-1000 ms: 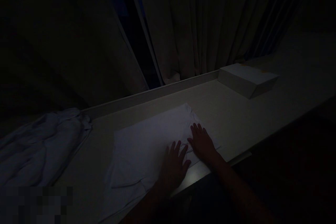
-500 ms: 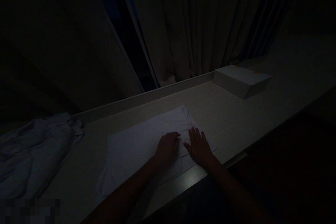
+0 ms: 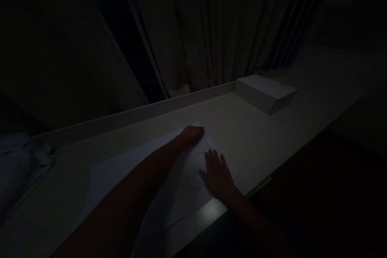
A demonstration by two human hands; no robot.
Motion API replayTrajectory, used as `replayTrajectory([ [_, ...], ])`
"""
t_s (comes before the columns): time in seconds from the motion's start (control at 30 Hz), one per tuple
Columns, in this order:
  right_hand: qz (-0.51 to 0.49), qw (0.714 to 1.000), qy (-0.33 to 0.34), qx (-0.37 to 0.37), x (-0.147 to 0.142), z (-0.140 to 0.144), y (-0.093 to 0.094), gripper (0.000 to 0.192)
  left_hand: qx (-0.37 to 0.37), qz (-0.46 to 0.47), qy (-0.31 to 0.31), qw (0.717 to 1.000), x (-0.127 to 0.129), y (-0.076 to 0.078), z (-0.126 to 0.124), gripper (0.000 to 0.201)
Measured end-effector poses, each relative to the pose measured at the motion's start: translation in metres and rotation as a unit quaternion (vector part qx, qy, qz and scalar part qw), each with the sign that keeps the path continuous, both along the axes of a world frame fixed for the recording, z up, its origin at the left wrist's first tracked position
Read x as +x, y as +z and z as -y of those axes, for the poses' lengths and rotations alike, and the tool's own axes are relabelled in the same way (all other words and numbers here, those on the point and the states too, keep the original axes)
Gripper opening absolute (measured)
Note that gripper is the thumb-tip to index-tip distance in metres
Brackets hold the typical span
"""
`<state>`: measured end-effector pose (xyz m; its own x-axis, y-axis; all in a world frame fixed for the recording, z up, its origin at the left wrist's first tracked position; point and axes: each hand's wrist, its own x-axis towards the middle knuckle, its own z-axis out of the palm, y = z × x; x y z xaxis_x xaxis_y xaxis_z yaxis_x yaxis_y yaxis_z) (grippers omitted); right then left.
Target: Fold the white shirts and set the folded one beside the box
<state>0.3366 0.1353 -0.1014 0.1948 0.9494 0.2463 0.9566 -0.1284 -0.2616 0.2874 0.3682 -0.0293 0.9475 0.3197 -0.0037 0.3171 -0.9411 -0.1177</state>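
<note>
The left hand (image 3: 191, 135) has moved to the far corner of the white cloth (image 3: 186, 179), fingers curled, grip unclear, the right hand (image 3: 218, 179) lying fingers wide on it, with a rumpled fabric heap (image 3: 18, 169) left and a box (image 3: 266, 92) right on the pale counter (image 3: 236, 129) below dim curtains (image 3: 208, 28), the cloth lightly creased.

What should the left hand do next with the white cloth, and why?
Perhaps the left hand should gently smooth the white cloth toward the right hand: it's by the far corner, and creases show near the right hand, which lies spread flat on the cloth.
</note>
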Motion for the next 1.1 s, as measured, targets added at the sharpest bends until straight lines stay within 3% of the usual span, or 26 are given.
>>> replayTrajectory([
  [0.27,-0.006,1.000,-0.003,-0.010,0.000,0.001,0.005,0.072,0.040,-0.016,-0.008,0.999,0.009,-0.011,-0.009,0.032],
  [0.57,0.000,1.000,0.002,-0.006,0.001,0.001,0.000,0.071,0.069,-0.011,-0.043,0.997,0.017,-0.003,-0.021,0.023],
  [0.73,-0.003,1.000,0.003,-0.008,0.001,0.001,0.004,0.071,0.066,0.022,-0.008,0.998,0.019,-0.009,-0.023,0.020],
  [0.9,-0.010,1.000,0.000,-0.013,0.001,0.000,0.004,0.072,0.067,0.086,0.039,0.993,0.008,-0.002,-0.028,0.039],
  [1.0,-0.011,1.000,-0.002,-0.010,0.001,0.000,0.004,0.072,0.056,0.082,0.007,0.995,-0.003,0.003,-0.024,0.033],
  [1.1,-0.012,1.000,-0.006,-0.009,0.000,0.001,0.004,0.073,0.045,0.066,-0.067,0.995,-0.011,-0.001,-0.013,0.034],
])
